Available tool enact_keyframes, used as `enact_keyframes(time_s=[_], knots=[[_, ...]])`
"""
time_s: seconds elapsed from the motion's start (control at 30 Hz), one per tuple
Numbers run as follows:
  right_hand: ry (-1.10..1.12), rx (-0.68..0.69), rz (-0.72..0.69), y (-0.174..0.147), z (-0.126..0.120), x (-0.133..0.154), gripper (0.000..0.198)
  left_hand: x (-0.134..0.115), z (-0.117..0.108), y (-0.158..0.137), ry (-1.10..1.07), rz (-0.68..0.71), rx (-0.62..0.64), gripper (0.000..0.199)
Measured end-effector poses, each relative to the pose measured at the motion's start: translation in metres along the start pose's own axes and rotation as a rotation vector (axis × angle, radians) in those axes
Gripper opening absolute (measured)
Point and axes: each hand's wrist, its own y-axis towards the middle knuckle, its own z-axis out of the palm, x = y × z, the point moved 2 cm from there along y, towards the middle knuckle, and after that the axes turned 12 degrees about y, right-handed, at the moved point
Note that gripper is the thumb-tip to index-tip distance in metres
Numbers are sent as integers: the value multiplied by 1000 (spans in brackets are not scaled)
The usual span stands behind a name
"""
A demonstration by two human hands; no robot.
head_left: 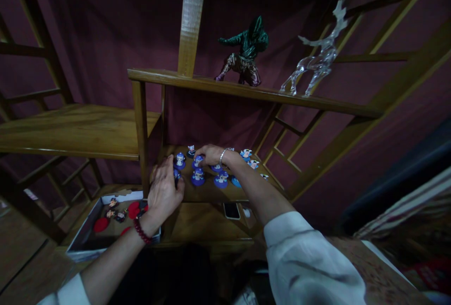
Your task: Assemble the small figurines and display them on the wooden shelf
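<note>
Small purple-based figurines stand in rows on the lower shelf (207, 194). My right hand (211, 155) reaches over them, its fingers closed on a purple figurine (198, 161) in the back row. At the left end, my left hand (162, 191) is curved around another figurine (176, 175), mostly hidden behind the thumb and fingers. Beside the fingertips stands a figurine with a purple cap (180, 160). Two more purple figurines, one on the left (198, 176) and one on the right (221, 179), stand upright in front.
An open box (79, 244) with red-based figurines is at lower left. A phone (231, 210) lies on the ledge. Above, the upper shelf (207, 84) carries a green hooded statue (248, 51) and a clear deer figure (317, 63). A wooden post (141, 136) rises beside my left hand.
</note>
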Motion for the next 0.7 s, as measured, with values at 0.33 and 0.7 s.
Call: enact_keyframes(time_s=[0.33,0.7], knots=[[42,-10,-6,-1,-1,-1,34,-1,0,1,15,-5,6,64],[286,-256,87,25,-7,-24,29,-1,0,0,13,-10,-6,65]])
